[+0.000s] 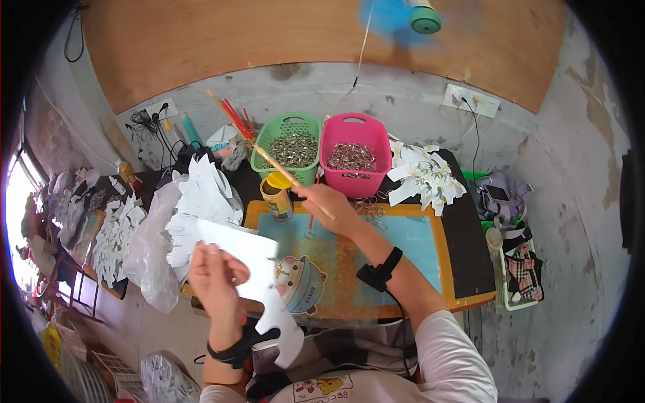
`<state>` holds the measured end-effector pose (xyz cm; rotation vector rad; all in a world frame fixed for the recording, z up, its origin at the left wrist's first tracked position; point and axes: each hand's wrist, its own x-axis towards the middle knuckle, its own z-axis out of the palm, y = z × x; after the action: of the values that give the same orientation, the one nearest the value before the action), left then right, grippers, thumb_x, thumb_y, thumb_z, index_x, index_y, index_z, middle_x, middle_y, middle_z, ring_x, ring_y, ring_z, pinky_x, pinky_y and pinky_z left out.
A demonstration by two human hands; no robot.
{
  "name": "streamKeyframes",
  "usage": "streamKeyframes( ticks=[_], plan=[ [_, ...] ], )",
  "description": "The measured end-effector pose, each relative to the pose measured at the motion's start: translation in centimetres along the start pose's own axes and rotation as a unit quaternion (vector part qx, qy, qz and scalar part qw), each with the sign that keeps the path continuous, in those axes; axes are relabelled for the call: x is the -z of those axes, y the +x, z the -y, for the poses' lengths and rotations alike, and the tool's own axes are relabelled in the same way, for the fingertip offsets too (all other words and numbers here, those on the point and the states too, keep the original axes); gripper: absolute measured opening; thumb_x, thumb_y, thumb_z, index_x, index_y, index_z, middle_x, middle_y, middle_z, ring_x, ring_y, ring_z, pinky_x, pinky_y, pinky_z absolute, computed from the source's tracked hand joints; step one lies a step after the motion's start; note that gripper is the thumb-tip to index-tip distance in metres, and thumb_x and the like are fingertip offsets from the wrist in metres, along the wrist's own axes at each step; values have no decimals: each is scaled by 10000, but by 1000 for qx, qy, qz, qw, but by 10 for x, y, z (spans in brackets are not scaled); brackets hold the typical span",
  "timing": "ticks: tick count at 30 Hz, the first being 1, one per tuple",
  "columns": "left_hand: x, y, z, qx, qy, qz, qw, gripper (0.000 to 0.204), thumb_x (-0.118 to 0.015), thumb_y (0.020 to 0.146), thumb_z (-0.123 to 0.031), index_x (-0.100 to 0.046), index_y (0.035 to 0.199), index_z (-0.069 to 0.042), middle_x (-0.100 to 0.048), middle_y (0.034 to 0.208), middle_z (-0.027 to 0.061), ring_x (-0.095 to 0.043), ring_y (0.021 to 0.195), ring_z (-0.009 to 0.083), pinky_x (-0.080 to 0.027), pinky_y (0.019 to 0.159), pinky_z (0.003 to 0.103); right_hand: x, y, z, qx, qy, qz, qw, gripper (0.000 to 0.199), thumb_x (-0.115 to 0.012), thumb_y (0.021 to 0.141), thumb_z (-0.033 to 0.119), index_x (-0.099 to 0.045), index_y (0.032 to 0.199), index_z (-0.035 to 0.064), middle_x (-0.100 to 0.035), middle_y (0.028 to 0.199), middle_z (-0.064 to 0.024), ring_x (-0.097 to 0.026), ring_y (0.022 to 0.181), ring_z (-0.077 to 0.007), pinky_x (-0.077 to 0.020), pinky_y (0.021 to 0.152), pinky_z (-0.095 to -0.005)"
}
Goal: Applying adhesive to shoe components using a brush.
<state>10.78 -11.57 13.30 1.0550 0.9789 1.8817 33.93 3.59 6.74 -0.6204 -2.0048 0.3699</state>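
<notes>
My left hand [216, 274] pinches a white paper cutout [259, 265] by its left side, thumb on top. The sheet has a wavy cut edge and hangs in front of the worktop. My right hand [330, 207] is closed round a long, thin wooden stick [277, 164], slanting up to the left. Just left of that hand stands a stained yellow-brown jar [275, 200] with a yellow top. Behind the left hand a heap of white paper cutouts [201, 195] lies piled up. Under both hands spreads a blue mat [416, 252] with a cartoon figure and brown stains.
A green basket [259, 158] and a pink basket [334, 176], both with many metal rings, stand at the back. Loose rings [373, 211] lie before them. More cutouts [423, 176] are piled at right. A plastic bag [154, 248] hangs at left; a wall [289, 80] rises behind.
</notes>
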Motion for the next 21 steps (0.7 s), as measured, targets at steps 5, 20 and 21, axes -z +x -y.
streamKeyframes(
  ticks=[5, 20, 21],
  plan=[
    [-36, -18, 87, 164, -52, 23, 985, 147, -516, 1002, -167, -528, 895, -68, -554, 682, 12, -533, 502, 113, -436, 467, 248, 20, -2, 9, -112, 175, -147, 967, 326, -514, 1012, 177, -576, 1275, -5, -699, 1027, -84, -636, 817, -100, -523, 728, -255],
    [-13, -52, 151, -146, 475, 220, 839, 551, -707, 809, -201, -491, 1288, -35, -481, 1284, 233, -492, 1167, 400, -435, 971, 429, 15, 38, 60, -72, -4, -116, 991, 105, -652, 905, 79, -676, 961, -7, -680, 749, -73, -625, 589, -133, -479, 536, -253],
    [-10, -55, 150, -148, 477, 234, 834, 551, -707, 809, -201, -491, 1288, -35, -481, 1284, 233, -492, 1167, 400, -435, 971, 429, 5, 43, 56, -70, -5, -126, 990, 105, -652, 905, 79, -676, 961, -7, -680, 749, -73, -625, 589, -133, -479, 536, -253]
  ],
)
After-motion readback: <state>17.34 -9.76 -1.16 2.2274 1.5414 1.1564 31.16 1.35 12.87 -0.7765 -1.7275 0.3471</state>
